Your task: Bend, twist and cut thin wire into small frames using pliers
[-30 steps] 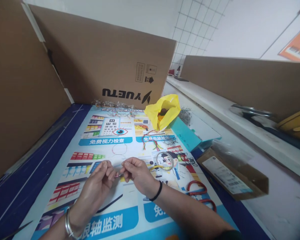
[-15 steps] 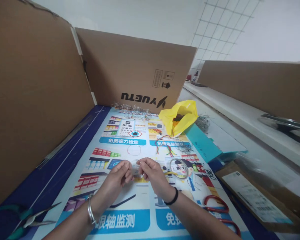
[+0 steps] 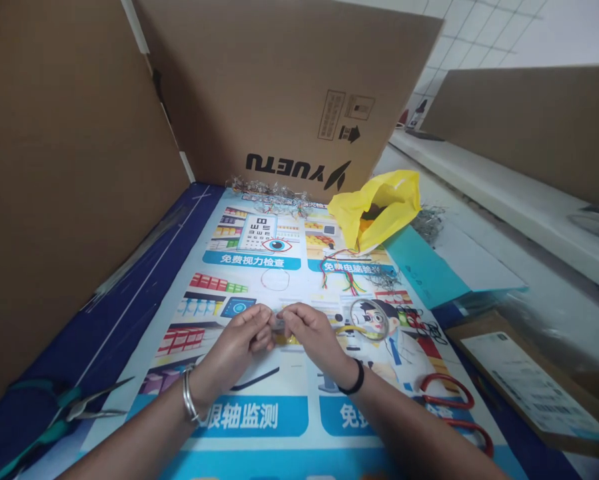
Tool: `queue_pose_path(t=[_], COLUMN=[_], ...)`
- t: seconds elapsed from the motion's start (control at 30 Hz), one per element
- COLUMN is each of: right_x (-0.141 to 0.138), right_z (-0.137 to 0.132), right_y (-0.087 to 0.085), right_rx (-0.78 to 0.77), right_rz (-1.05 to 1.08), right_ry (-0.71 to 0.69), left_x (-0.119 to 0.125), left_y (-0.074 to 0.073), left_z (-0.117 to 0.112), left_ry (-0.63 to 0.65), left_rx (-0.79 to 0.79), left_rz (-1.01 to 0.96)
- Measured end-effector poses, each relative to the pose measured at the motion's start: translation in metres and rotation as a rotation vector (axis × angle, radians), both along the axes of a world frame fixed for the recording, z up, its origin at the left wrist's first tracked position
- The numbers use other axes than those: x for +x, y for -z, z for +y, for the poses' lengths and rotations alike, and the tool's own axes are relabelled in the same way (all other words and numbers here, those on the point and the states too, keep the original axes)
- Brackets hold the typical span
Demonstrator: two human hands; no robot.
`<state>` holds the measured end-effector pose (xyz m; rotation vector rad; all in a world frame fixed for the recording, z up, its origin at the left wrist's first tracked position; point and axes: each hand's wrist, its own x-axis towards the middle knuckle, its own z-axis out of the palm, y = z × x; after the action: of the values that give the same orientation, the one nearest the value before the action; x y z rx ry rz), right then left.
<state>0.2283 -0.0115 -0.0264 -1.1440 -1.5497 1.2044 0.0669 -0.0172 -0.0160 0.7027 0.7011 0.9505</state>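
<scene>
Over the middle of a printed poster (image 3: 279, 373), my left hand (image 3: 252, 330) and my right hand (image 3: 312, 333) are close together with fingers pinched. Whatever sits between the fingertips is too small and fine to make out. Just beyond my hands lies a thin reddish loop of cord (image 3: 275, 280). To the right of my right hand rests a clear ring-shaped roll (image 3: 369, 319), with a bit of yellow beside it. Farther back are braided multicoloured cords (image 3: 346, 277) and a tangle of thin grey wire or thread (image 3: 386, 279).
Green-handled pliers (image 3: 72, 407) lie open at the left, red-handled scissors (image 3: 449, 393) by my right forearm. At the back right stand a yellow bag (image 3: 379, 207) and a teal box (image 3: 429, 267). Cardboard panels (image 3: 279, 87) wall the back and left. A labelled brown package (image 3: 534, 387) lies right.
The view has tilted downward, so the surroundings sit higher in the picture. My two hands have come closer together, and the fingertips now almost meet.
</scene>
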Motion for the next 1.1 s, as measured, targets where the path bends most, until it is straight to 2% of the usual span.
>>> queue_pose_path(t=[0.33,0.63,0.83,0.93,1.0,1.1], right_x=[-0.001,0.000,0.000,0.000,0.000,0.000], right_z=[0.000,-0.002,0.002,0.003,0.003,0.002], right_y=[-0.001,-0.003,0.001,0.003,0.003,0.001], right_rx=[0.084,0.096,-0.082,-0.151,-0.113,0.024], right_rz=[-0.146,-0.143,-0.003,0.049,0.013,-0.085], right_ry=[-0.024,-0.008,0.091,0.074,0.053,0.038], left_x=[0.000,-0.001,-0.002,-0.002,-0.003,-0.003], left_y=[-0.005,-0.001,0.005,0.006,0.005,0.005], left_z=[-0.001,0.000,0.002,0.002,0.002,0.002], left_ry=[0.017,0.046,0.035,0.010,0.011,0.028], left_rx=[0.007,0.027,0.026,0.035,0.038,0.053], left_rz=[0.147,0.142,0.000,-0.024,-0.010,0.035])
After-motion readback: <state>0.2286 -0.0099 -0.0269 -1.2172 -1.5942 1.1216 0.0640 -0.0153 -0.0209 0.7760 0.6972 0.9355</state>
